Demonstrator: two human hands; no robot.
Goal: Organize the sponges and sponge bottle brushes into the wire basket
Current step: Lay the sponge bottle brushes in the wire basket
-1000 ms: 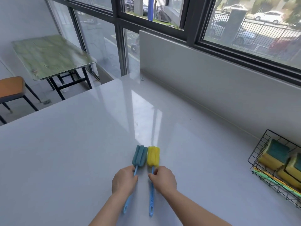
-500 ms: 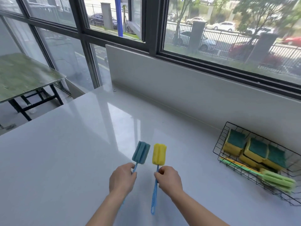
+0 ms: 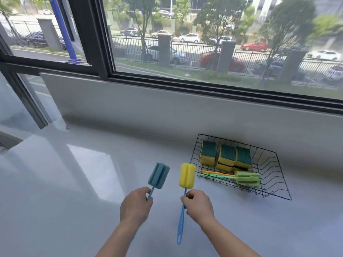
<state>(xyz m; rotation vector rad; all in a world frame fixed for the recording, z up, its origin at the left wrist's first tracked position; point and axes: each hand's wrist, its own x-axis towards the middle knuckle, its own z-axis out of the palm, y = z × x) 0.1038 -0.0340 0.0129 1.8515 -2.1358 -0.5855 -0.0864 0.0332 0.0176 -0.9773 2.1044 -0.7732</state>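
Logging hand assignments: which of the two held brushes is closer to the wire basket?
The yellow-headed brush in the right hand; its head is just beside the wire basket. The blue-headed brush in the left hand is farther left.

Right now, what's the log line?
left hand holds teal brush | right hand holds yellow brush | basket has sponges, green brush

The glossy white desk runs under the left grip and the right grip. A bright light patch lies on it, up and left of the left grip. Beyond both grips a pale wall rises from the desk's far edge to a dark-framed window. Through the glass, far ahead, are a railing fence with grey pillars, parked cars, trees and, off to the left, a blue pole.
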